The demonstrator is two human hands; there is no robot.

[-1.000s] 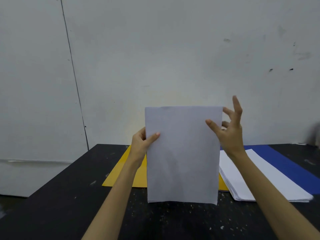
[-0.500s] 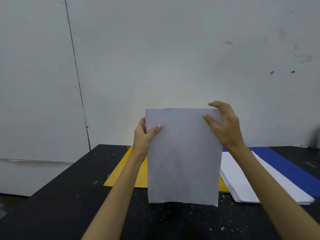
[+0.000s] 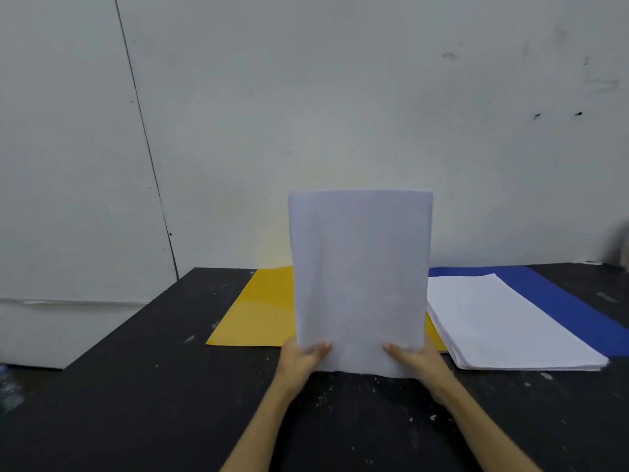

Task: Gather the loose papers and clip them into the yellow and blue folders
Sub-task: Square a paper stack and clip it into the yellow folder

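Both hands are gripping an upright sheaf of white papers [image 3: 360, 281] at its bottom corners, left hand [image 3: 301, 359] and right hand [image 3: 420, 362], thumbs pressing its near face, above the yellow folder [image 3: 258, 315].

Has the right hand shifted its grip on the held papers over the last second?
Yes. The right hand has moved down from the top corner of the held papers to their bottom edge, now level with the near edge of the yellow folder.

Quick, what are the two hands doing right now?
Left hand: grips the bottom left of the upright stack of papers, thumb in front.
Right hand: grips the bottom right of the same stack.
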